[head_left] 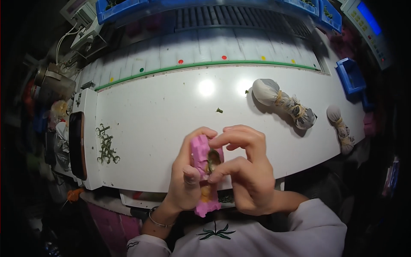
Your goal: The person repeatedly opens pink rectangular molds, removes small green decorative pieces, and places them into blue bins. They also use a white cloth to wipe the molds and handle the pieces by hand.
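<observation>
A pink rubber mold (199, 150) is gripped in my left hand (185, 184), near the table's front edge. Its notched lower part (208, 209) hangs toward my body and shows a yellowish inner face. In the parted upper section sits a dark green wax piece (211, 159), partly covered by fingers. My right hand (252, 175) curls over the mold from the right, thumb and index fingertips closed around the green piece. On the left of the white table (150, 128) lies a group of small green wax pieces (106, 144). Another small green bit (219, 110) lies beyond my hands.
Two cloth pouches tied with bands, one large (282, 100) and one small (340, 128), lie at the right. A phone (78, 145) rests on the left ledge. Blue bins (352, 76) stand right and far. A green strip (192, 65) crosses the back.
</observation>
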